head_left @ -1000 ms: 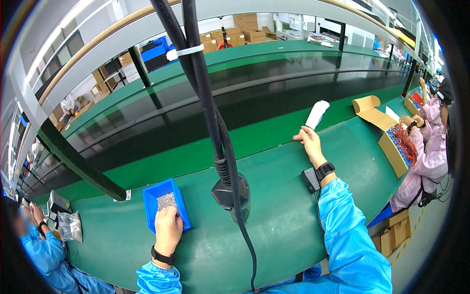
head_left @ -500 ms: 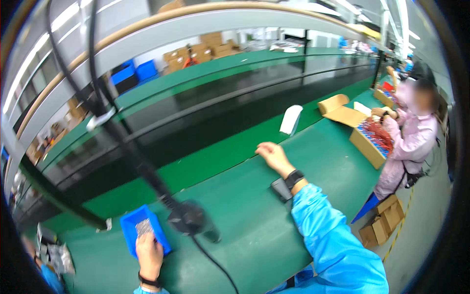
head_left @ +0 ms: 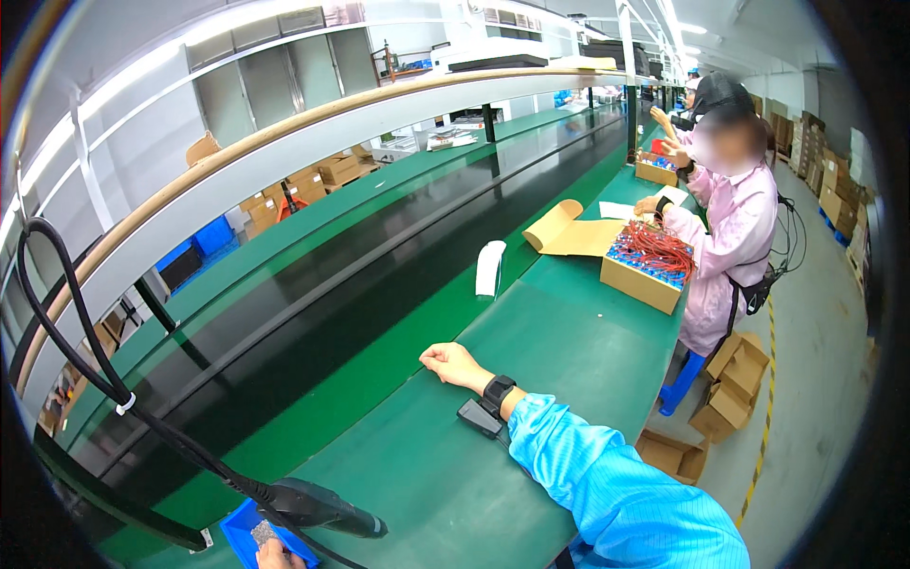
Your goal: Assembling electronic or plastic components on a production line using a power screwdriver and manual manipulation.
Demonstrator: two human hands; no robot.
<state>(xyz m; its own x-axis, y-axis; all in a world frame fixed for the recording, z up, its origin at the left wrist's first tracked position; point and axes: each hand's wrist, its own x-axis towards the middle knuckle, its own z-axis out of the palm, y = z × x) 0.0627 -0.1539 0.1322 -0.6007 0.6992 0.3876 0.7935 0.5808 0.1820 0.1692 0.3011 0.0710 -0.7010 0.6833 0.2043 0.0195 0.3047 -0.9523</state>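
Observation:
My left hand point(head_left: 273, 555) reaches into a blue plastic bin point(head_left: 308, 553) at the lower left, its fingers drawn together at a heap of small grey metal pieces point(head_left: 263, 533). The lower edge cuts off most of that hand. A black corded tool point(head_left: 327, 507), shaped like an electric screwdriver, hangs just over the bin. Farther right, my right hand point(head_left: 455, 366) is held above the bench's far edge with its fingers curled closed; anything inside them is hidden. Its wrist wears a black band point(head_left: 498, 389), and a small black box point(head_left: 479, 417) sits beside it on the green bench point(head_left: 427, 493).
Beyond the bench runs a dark conveyor point(head_left: 351, 294), with a white curved piece point(head_left: 489, 268) at its near side. To the right, a co-worker in pink point(head_left: 725, 228) stands by a carton point(head_left: 640, 284) of red wires. Open cardboard boxes point(head_left: 730, 379) lie on the floor.
The view has swung to the right and up, so the bin and left hand appear lower. The right hand's fingers are more curled than before. My left hand stays in the bin.

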